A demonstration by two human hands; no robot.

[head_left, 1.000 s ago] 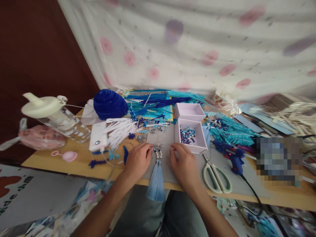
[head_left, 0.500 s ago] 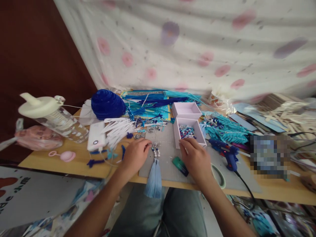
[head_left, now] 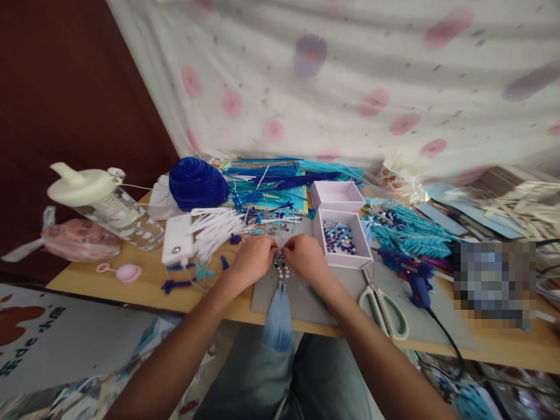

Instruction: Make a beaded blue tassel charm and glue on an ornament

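Observation:
A beaded pendant [head_left: 280, 272] with white and dark blue beads lies on the grey mat [head_left: 306, 300], and its pale blue tassels [head_left: 279, 321] hang over the table's front edge. At its top, my left hand [head_left: 259, 256] pinches the left side with fingers closed. My right hand [head_left: 305, 256] is closed at the upper right of the same piece, its fingertips close to the left ones. Whatever is between the right fingertips is too small to make out. Just beyond the right hand stands a lilac box [head_left: 345, 259] of small blue, white and red beads.
To the right lie scissors [head_left: 383, 309] and a blue glue gun [head_left: 413, 277] with a black cord. Turquoise pipe-cleaner pieces [head_left: 420, 236] are heaped behind them. On the left are a white power bank [head_left: 177, 240], a blue yarn-like ball [head_left: 198, 184] and a lidded cup [head_left: 118, 207].
My right hand has moved left from the bead box to the top of the pendant, uncovering the scissors. My left hand stays at the pendant. The view has shifted slightly.

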